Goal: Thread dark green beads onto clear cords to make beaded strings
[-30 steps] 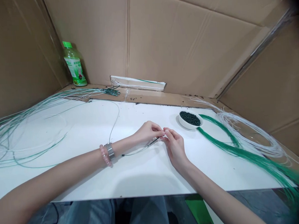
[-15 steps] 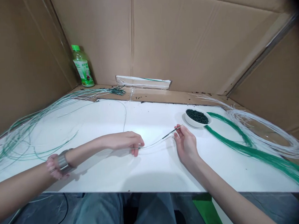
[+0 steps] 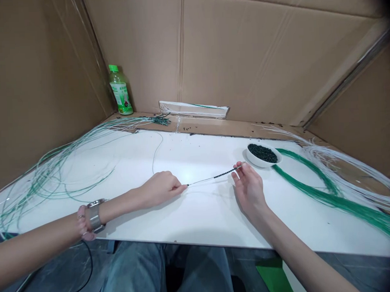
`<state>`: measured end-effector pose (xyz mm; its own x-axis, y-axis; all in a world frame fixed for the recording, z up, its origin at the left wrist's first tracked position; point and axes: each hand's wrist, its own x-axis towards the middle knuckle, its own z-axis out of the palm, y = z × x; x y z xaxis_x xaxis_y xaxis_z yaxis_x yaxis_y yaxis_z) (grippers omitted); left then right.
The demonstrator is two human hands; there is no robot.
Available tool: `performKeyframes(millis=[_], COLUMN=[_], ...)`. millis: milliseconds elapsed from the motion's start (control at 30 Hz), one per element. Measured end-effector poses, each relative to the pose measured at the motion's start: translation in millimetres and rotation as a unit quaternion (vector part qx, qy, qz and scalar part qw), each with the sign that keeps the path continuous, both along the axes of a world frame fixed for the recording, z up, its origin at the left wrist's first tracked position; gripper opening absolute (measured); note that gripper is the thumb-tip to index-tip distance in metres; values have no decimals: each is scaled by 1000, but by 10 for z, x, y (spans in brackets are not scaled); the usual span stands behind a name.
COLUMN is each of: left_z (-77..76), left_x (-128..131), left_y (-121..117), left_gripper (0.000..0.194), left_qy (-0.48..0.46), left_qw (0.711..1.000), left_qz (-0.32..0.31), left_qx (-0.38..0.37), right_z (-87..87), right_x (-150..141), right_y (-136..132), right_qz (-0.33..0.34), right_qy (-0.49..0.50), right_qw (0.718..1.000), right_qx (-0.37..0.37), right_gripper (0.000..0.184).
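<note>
The hands have moved apart, so a thin beaded thread (image 3: 223, 174) runs nearly straight across the centre of the frame, the left hand (image 3: 160, 188) pinching one end, the right hand (image 3: 251, 186) closed lightly on the other. Just beside the right hand, a white bowl (image 3: 263, 163) of dark beads (image 3: 261, 153) and green strands (image 3: 316, 194) crowd the tabletop (image 3: 198, 219).

No text can be read for certain. At ten o'clock, the label (image 3: 120, 94) on the green-capped bottle (image 3: 126, 111) carries print too small to make out.
</note>
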<state>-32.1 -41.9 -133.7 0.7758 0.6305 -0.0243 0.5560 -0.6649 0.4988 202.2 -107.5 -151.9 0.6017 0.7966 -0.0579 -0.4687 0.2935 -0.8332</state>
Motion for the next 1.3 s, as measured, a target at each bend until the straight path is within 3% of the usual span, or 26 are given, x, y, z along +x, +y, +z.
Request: performKeyframes(millis=[67,233,400,567,700,900,1000,1067,1167,1233,1300], left_z=[35,123,34,-52,-100,-82,7,68,122,129,117], left_x=[26,120,124,72,87,92,95,123,199,250,287], left_y=[-3,98,213,224,232,228,208,201,193,179,154], left_gripper=[39,23,27,27,26,40,32,26,25,22,19], left_qy=[-4,-31,-67,-80,-80,-84,-101,-89,-52,-46,-56], left_qw=[1000,999,997,995,996,996,992,977,930,908,907], left_qz=[-21,-36,-28,-53,-35,-19,-40,-56,-83,-97,-97], left_qx=[22,-5,31,20,13,8,-66,-185,-354,-404,-405], right_z=[8,1,17,68,91,87,91,93,91,89,90], right_x=[-15,0,44,29,17,38,33,27,28,35,41], right_y=[-6,-3,-3,-25,-43,-45,-38,-37,-39,-42,-45], right_qz=[13,25,2,8,14,18,23,36,41,34,30], right_qy=[0,17,49,61,57,37,43,45,52,56,57], right_qw=[1000,999,999,998,998,998,998,997,997,997,997], right_qx=[2,11,13,22,34,45,46,47,50,51,53], right_gripper=[21,21,18,17,18,16,17,17,17,18,18])
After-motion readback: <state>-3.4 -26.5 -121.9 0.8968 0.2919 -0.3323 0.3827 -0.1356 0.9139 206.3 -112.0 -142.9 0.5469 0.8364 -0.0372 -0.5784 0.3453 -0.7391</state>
